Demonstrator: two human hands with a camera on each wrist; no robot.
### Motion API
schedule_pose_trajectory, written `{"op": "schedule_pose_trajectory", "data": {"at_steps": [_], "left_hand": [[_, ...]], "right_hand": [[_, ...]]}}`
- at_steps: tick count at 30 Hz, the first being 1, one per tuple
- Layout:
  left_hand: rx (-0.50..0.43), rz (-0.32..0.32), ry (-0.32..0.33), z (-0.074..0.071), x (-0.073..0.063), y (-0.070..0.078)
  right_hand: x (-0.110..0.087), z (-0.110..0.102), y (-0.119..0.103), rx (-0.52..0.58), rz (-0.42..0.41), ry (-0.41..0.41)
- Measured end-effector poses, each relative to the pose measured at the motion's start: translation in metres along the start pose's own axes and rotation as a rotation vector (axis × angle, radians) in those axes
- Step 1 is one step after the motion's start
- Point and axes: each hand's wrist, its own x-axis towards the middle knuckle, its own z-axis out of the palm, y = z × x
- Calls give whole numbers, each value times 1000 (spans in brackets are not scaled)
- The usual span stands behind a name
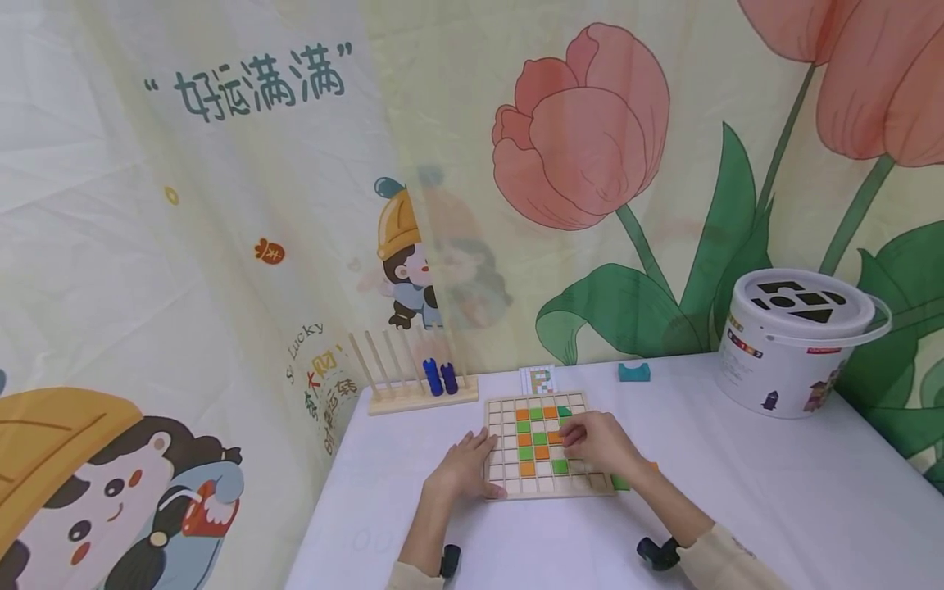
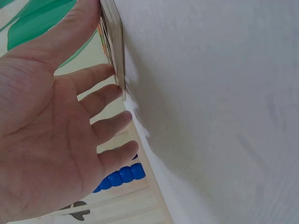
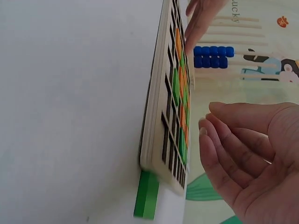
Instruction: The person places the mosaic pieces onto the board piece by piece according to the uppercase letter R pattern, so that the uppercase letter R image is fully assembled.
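Observation:
A light wooden grid board (image 1: 549, 494) lies on the white table, with several orange and green square tiles (image 1: 524, 440) set in its cells. Spread along the board's left edge, my left hand (image 1: 466, 465) steadies it with thumb and fingertips; the left wrist view shows these fingers extended against the rim. My right hand (image 1: 601, 442) hovers over the right part of the board, near an orange tile (image 1: 555, 437). In the right wrist view its thumb and loosely bent fingers (image 3: 219, 149) stand off the board, with no piece visible between them.
Green pieces (image 3: 146, 195) lie beside the board's near right corner. A small pattern card (image 1: 541, 379) is behind the board. At the back left stands a peg rack (image 1: 424, 400) with blue beads (image 1: 433, 377). A teal piece (image 1: 634, 373) and a white bucket (image 1: 782, 369) are farther right.

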Motion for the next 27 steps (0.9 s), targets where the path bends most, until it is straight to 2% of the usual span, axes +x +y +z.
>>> {"op": "schedule_pose_trajectory", "data": {"at_steps": [7,13,19,27], "left_hand": [[6,28,-4,0,0,-1],[13,27,3,3,-3,-3],[26,27,9,3,-3,-4],[33,21,8,1,-1,-2]], "right_hand": [[-20,-29,11,-76,8,-25],[-31,-48,26,-142,82,-53],[-35,-53,40,-148,106,-94],[-39,-51,40,-143,88,-121]]}}
